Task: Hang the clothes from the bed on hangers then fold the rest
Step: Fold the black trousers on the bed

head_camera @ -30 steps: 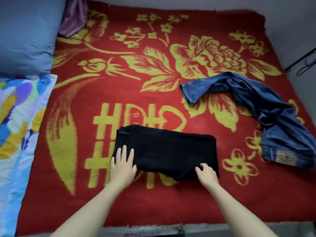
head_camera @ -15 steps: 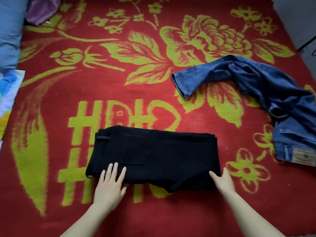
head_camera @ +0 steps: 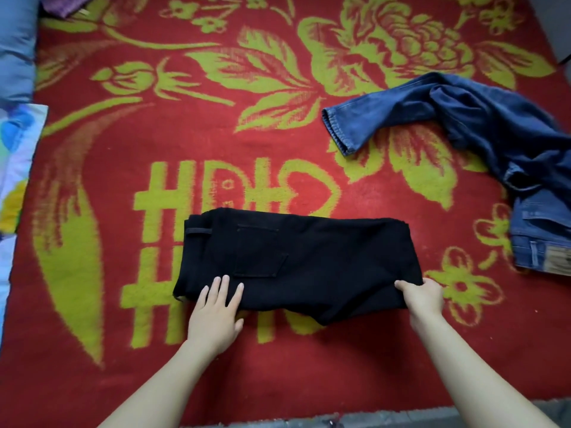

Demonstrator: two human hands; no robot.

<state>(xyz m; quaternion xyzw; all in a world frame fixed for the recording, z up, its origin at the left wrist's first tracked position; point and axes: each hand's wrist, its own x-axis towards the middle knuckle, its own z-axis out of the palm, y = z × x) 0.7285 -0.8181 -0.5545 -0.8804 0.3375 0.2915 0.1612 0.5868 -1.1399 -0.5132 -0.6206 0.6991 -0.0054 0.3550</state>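
Note:
A pair of black trousers (head_camera: 309, 261) lies folded into a wide rectangle on the red and yellow flowered blanket (head_camera: 216, 149), back pocket facing up. My left hand (head_camera: 216, 310) rests flat on its near left corner with fingers straight. At the near right corner my right hand (head_camera: 425, 296) grips the fold, thumb on top of the cloth and fingers hidden beneath. Crumpled blue jeans (head_camera: 494, 134) lie unfolded at the right, one leg stretched toward the middle.
A blue pillow (head_camera: 15, 47) and a colourful patterned sheet (head_camera: 15, 168) line the left edge. A purple cloth (head_camera: 65, 3) shows at the top left. The bed's near edge (head_camera: 309, 423) runs along the bottom.
My right hand has slid to the trousers' right corner and taken hold of it. My left hand has shifted onto the near left edge. The view has moved closer over the bed.

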